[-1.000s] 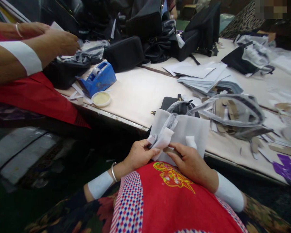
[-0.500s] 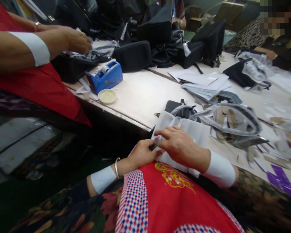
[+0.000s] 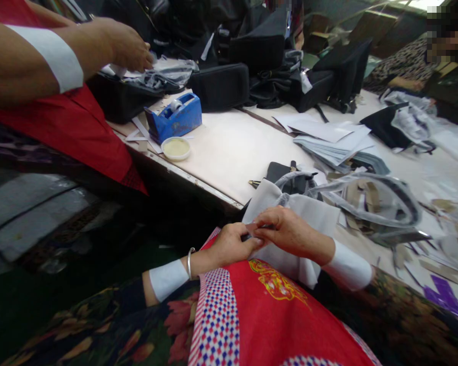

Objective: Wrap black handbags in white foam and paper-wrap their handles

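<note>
My left hand (image 3: 234, 244) is closed at the table's near edge, its thumb and fingers pinching a small dark piece that is mostly hidden. Against it, my right hand (image 3: 290, 232) has its thumb and index finger pressed together on something small and clear, too small to name. Under both hands lies a bag wrapped in white sheet (image 3: 316, 207), tilted toward my red apron (image 3: 275, 315). Its plastic-wrapped handle (image 3: 370, 183) loops out to the right. Just beyond the sheet is a dark flap or pouch (image 3: 286, 175).
A blue tape dispenser (image 3: 179, 117) and a round tub (image 3: 176, 148) stand on the table (image 3: 225, 152). Black bags (image 3: 219, 87) are piled behind. White sheets (image 3: 328, 132) and scraps lie to the right. At left, a co-worker's hand (image 3: 127, 46) reaches over a bag.
My right hand's fingers have drawn in from a more spread pose to a pinch by my left hand. The view has shifted slightly, and the co-worker's hand stays over the bag.
</note>
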Demonstrator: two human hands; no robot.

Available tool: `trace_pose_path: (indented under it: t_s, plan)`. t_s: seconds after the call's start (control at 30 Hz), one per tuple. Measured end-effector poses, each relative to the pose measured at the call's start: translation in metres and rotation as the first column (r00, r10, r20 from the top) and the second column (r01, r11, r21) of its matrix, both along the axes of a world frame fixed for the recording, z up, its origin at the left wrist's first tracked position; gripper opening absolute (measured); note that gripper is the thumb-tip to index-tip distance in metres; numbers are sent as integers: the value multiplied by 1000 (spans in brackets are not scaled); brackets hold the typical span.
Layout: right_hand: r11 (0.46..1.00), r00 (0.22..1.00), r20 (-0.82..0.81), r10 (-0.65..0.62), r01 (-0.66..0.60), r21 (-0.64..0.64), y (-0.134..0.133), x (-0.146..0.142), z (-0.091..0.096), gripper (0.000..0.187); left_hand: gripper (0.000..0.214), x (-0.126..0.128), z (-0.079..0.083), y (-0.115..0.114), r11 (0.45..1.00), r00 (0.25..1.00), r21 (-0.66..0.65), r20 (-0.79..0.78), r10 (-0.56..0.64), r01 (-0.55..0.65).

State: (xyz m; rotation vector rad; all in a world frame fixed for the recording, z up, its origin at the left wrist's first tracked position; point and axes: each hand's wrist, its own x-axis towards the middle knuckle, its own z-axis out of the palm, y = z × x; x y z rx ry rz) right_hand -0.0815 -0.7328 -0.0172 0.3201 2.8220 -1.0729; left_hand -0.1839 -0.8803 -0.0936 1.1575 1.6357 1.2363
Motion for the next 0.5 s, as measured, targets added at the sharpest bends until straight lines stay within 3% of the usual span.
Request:
trace_pose_path:
  t_s: [0.1, 0.2, 0.33, 0.5]
  plan:
    - [1000, 995, 99, 17, -15, -19, 6, -5, 10, 23, 18, 1, 1, 1, 1000, 998, 6, 57, -2, 1]
    - [993, 977, 195, 85, -100, 69, 10, -17, 19, 21, 21, 1, 4, 0, 999, 1000, -51, 16, 10, -9]
    - [929, 924, 305, 230, -302, 214, 12, -32, 21, 11, 25, 1, 6, -1, 995, 999, -101, -39, 11, -15]
    - [891, 908, 317, 276, -365, 270, 7, -38, 19, 12, 26, 2, 6, 0, 994, 997, -106, -81, 11, -20]
